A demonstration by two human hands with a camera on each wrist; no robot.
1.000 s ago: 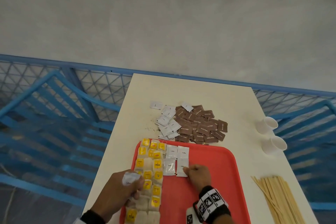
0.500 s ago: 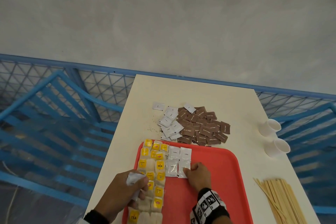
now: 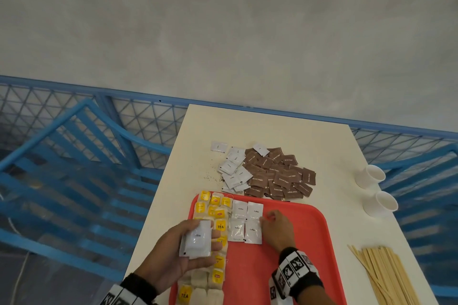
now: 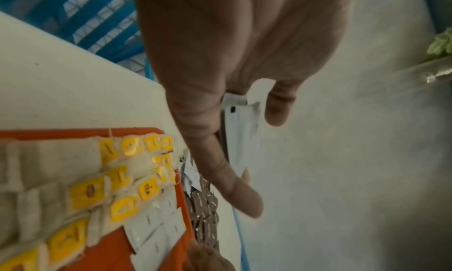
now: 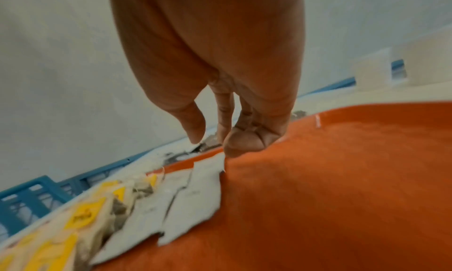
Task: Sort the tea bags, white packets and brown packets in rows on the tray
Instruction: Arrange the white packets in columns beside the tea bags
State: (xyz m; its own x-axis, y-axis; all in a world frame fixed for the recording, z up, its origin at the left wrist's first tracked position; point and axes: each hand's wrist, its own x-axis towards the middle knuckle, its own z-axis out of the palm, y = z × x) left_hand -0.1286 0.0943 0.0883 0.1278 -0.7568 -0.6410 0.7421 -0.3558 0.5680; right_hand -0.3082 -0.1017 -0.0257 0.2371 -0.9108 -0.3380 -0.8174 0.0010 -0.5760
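Tray (image 3: 297, 242), red-orange plastic, sits at the near end of a cream bench (image 3: 272, 131), long axis running away from the person. Grey plaster wall (image 3: 223, 20) behind the bench; blue metal mesh railing (image 3: 74, 156) beyond the tray's left and far sides. Beyond the tray's far edge, on the bench: a heap of brown packets (image 3: 280, 176), loose white packets (image 3: 233, 168) touching its left side, dark crumbs beside them. Right of the tray: two white paper cups (image 3: 374, 176) lying on their sides, mouths pointing right, and a bundle of wooden stirrers (image 3: 386, 277), long axes running roughly near to far. On the tray, along its left edge: tea bags (image 3: 215, 220) with yellow tags in columns, running far to near. Just right of them, four white packets labelled Coffee (image 3: 245, 223) in a two-by-two block, long axes pointing away from the person. Left hand (image 3: 178, 255) over the tray's left edge, palm up, thumb and fingers curled around a small stack of white packets (image 3: 197, 241), stack's long axis also pointing away. Right hand (image 3: 277, 230) on the tray, palm down, fingers loosely bent, fingertips (image 5: 242, 142) at the right edge of the block, gripping nothing.
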